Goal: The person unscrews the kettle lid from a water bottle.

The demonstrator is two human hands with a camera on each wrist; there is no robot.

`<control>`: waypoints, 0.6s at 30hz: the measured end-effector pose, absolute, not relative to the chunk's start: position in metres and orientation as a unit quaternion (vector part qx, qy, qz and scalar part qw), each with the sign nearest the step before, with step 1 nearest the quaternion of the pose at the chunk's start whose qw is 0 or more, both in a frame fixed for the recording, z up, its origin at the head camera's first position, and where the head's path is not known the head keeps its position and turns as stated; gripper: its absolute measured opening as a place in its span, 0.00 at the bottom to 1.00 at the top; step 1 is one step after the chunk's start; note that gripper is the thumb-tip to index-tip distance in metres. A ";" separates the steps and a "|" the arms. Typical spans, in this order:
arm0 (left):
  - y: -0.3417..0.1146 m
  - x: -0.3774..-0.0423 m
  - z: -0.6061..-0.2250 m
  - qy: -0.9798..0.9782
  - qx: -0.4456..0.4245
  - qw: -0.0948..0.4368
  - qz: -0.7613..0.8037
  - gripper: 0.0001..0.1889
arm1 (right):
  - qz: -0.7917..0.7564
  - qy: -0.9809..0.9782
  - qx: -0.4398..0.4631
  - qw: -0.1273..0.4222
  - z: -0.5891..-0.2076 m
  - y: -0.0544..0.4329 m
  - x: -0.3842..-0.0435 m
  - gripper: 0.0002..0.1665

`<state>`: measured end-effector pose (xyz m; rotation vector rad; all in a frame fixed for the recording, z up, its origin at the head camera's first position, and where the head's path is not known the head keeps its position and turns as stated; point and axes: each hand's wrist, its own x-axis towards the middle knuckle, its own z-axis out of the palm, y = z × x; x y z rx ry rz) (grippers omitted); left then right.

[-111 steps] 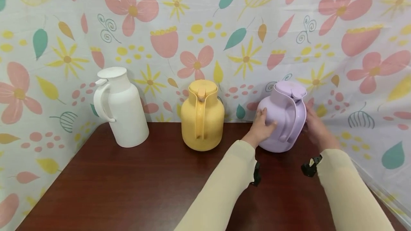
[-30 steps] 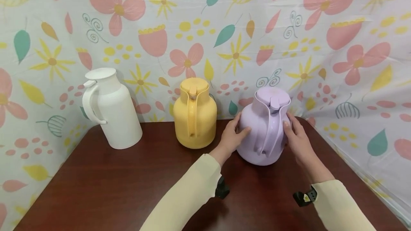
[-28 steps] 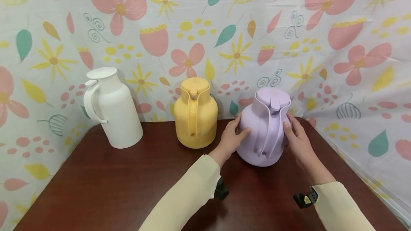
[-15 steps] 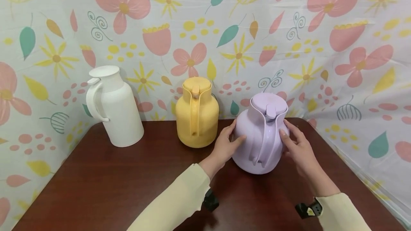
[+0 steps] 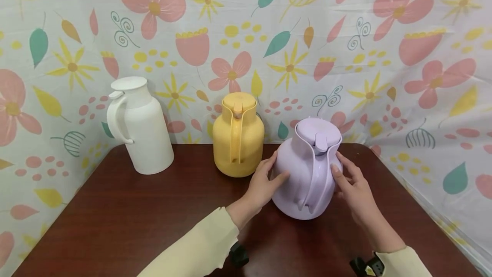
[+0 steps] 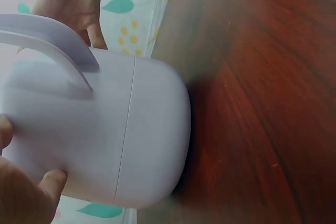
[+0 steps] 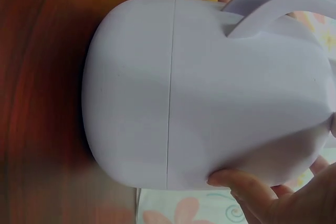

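A lilac thermos jug (image 5: 294, 178), with a round lid and a handle facing the person, is between both hands on the right half of the table. My left hand (image 5: 261, 185) grips its left side, thumb on the front of the body. Its right side is held by my right hand (image 5: 355, 191), thumb beside the handle and fingers reaching round behind. In the right wrist view the thumb of the right hand (image 7: 283, 198) presses the lilac body. Both wrist views show the jug's base close over the dark wood. The fingers behind the jug are partly hidden.
Left of the lilac jug, a yellow thermos jug (image 5: 238, 140) stands near the table's back edge. A taller white thermos jug (image 5: 144, 127) stands farther left. Behind the dark wooden table (image 5: 153, 213) hangs a flower-print cloth (image 5: 238, 25), which also runs along both sides.
Both hands have brought the lilac jug from near the back edge toward the person and somewhat left, and its handle now faces more to the front. The yellow and white jugs stay put.
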<state>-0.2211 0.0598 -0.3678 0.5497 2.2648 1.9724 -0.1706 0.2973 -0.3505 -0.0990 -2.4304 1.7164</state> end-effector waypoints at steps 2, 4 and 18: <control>0.055 -0.217 -0.367 0.740 0.181 0.045 0.647 0.40 | 0.573 -0.815 -0.037 0.081 -0.352 0.294 -0.169 0.37; 0.050 -0.212 -0.367 0.739 0.180 0.042 0.647 0.40 | 0.572 -0.815 -0.039 0.086 -0.353 0.291 -0.167 0.37; 0.014 -0.185 -0.366 0.745 0.169 0.047 0.643 0.40 | 0.585 -0.804 -0.022 0.106 -0.362 0.263 -0.155 0.27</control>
